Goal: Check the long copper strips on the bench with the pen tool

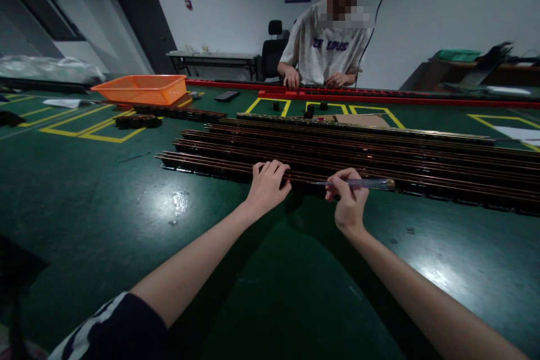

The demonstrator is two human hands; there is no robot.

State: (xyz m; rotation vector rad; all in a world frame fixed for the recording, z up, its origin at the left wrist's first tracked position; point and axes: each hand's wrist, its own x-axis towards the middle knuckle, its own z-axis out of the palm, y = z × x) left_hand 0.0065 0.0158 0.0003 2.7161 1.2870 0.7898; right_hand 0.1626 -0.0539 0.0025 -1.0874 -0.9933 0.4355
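Several long dark strips with copper-coloured rods (422, 166) lie side by side across the green table. My left hand (268, 184) is closed around the nearest strip, fingers curled over its top and thumb at the front side. To the right, my right hand (349, 197) grips a screwdriver (373, 183) with a clear handle. Its thin shaft points left along the front strip, toward my left hand. The fingers of the right hand are bent close to the strip; whether they touch it I cannot tell.
Beyond the strips are an orange basket (145, 90), a dark phone (227, 96), shorter strips (181, 113), small black parts (310, 111) and cardboard (361, 120). A co-worker (327, 48) sits across the table behind a long red rail (405, 100).
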